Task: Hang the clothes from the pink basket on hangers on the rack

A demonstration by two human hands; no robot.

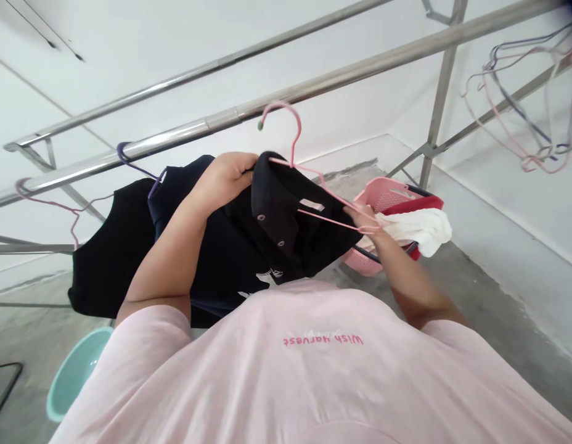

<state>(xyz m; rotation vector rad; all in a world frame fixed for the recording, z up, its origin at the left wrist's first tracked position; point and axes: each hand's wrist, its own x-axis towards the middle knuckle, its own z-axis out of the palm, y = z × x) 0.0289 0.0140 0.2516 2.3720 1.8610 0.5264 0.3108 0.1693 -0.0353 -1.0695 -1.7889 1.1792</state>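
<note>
One hanger (293,152), hook up, sloping dn R.

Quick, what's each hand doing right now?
Left hand: closed on the black shirt, beside its collar.
Right hand: at the pink hanger's end; its grip can't be told.

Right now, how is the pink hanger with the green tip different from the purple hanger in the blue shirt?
The pink hanger is off the bar; the purple hanger hooks over it.
The pink hanger is only partly inside a black shirt; the purple hanger sits in the blue shirt.
Both are thin, with curved hooks.
</note>
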